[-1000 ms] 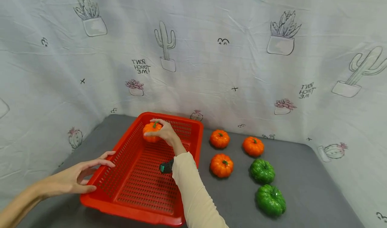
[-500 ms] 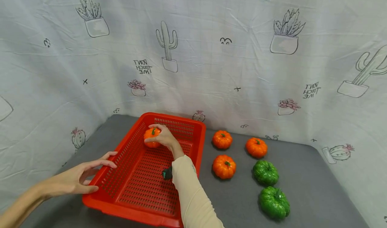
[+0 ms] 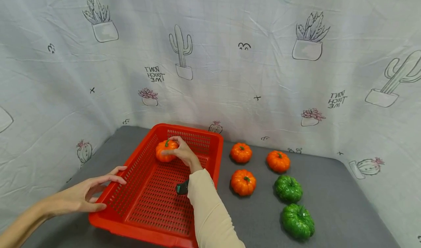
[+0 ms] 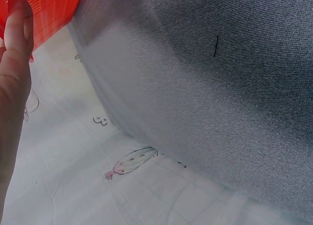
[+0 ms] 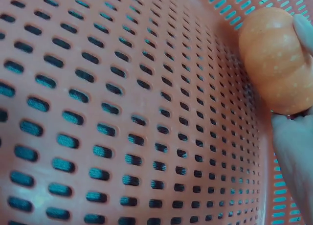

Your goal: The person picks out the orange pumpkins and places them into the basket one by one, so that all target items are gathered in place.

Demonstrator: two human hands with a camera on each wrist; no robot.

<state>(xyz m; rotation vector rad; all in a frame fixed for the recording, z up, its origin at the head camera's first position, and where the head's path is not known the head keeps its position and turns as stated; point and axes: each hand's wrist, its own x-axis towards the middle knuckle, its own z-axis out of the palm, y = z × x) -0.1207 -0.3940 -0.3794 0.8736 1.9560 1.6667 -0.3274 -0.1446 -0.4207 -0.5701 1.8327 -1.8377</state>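
In the head view, a red plastic basket [image 3: 151, 204] with slotted walls and floor stands at the left of the grey table. My right hand [image 3: 183, 153] reaches into it and holds an orange pumpkin [image 3: 162, 153] with a green stem, low in the far left corner. The right wrist view has the pumpkin [image 5: 274, 58] between the thumb and a finger, close to the slotted floor [image 5: 112, 112]. My left hand [image 3: 80, 195] rests on the basket's left rim, with fingers and thumb spread along it. Its fingers [image 4: 17, 34] show against the red wall in the left wrist view.
Right of the basket are three more orange pumpkins, one at the back [image 3: 241, 153], one nearer [image 3: 243, 182] and one farther right [image 3: 278, 161]. Two green pumpkins [image 3: 288, 189] [image 3: 298, 221] sit in front of the rightmost. A white cactus-print curtain [image 3: 223, 58] hangs behind the table [image 3: 332, 200].
My right hand has lowered the orange pumpkin a little, deeper into the basket's far left corner. The left hand stays at the rim, and the view has shifted slightly.
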